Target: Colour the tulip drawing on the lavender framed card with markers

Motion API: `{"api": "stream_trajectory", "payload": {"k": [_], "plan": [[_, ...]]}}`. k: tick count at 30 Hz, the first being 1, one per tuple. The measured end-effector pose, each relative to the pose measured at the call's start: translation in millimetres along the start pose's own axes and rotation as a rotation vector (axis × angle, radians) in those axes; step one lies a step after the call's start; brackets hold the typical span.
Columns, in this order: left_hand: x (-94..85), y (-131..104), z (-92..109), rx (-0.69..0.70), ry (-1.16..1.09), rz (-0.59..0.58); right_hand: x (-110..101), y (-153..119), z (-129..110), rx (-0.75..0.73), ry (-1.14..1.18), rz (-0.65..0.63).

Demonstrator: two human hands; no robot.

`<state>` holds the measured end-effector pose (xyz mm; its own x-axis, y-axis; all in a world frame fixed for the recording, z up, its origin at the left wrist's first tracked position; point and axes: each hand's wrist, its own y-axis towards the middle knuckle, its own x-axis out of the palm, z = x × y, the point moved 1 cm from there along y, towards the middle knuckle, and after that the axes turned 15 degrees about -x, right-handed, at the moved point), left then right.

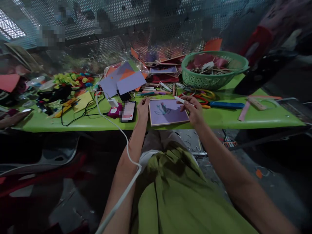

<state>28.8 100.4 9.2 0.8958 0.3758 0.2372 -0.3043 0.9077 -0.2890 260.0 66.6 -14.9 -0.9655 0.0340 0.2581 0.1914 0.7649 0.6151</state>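
Observation:
A purple sheet with a thin pale frame (156, 119) lies near the table's front edge, bearing a drawing of a plant-like shape in dark green lines with a bit of red. My left hand (143, 109) is closed at its upper left edge, fingers curled on the frame. In my right hand (195, 112) a white pen (179, 99) is pinched, its tip pointing left above the sheet's upper right part. Just left of my left hand lies a phone (128, 111) with its screen lit.
A green basket (209, 79) of scraps stands behind right. Scissors (204, 94), a blue-handled cutter (226, 105) and rulers (244, 110) lie rightward. Purple papers (131, 83) and pens lie behind; a white cable (126, 143) crosses my left arm. Another person's hand (14, 119) is far left.

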Motion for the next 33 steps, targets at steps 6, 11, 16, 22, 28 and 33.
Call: {"api": "stream_trajectory", "payload": {"k": [6, 11, 16, 22, 28, 33], "plan": [[-4.5, -1.8, 4.0, 0.017, -0.129, -0.056, 2.6, 0.1, -0.3, -0.067, 0.04, 0.05], [-0.8, 1.8, 1.4, 0.013, -0.234, -0.113, 4.9, 7.7, 1.7, -0.079, 0.086, 0.07], [-2.7, -0.6, -1.4, -0.035, -0.27, -0.129, -5.0, 10.5, 4.3, -0.071, 0.124, 0.114], [-5.1, -7.8, -3.0, -0.01, -0.222, -0.181, -13.6, 7.4, 3.8, -0.117, 0.045, 0.146], [-5.6, -10.8, -3.6, -0.048, -0.178, -0.204, -9.3, 4.2, 2.9, -0.098, 0.011, 0.072], [-7.5, -9.7, -10.9, -0.137, -0.117, -0.309, -10.1, 4.0, 0.8, -0.101, -0.015, 0.104]]}}
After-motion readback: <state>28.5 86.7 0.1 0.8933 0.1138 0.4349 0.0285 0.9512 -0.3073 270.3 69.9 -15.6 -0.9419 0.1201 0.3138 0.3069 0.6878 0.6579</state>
